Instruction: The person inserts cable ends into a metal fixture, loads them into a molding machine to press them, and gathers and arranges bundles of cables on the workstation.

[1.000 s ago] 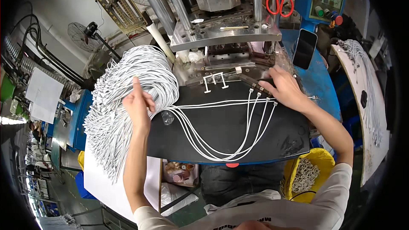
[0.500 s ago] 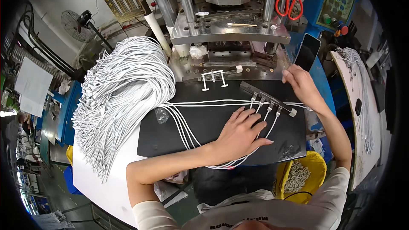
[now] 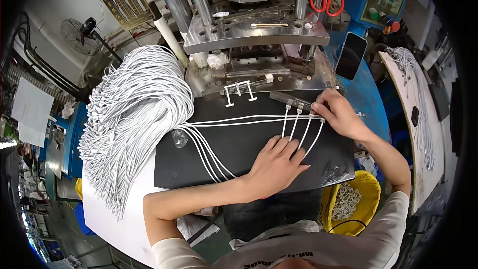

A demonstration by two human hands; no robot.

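Head view, right hand (image 3: 339,112): thumb and curled fingers pinched at the right end of the slim metal bar (image 3: 281,98).
Left hand (image 3: 279,164): palm down over the four white cables (image 3: 286,122), fingers close together; whether it grips them, I cannot tell.
Cable ends: in a row along the bar's near side.
Bar: slanting across the far part of the black mat (image 3: 239,144).
White molded frame (image 3: 239,87): left of the bar.
Cable bundle (image 3: 149,84): heaped left of the mat.
Phone (image 3: 352,56): on the blue desk (image 3: 366,97), right.
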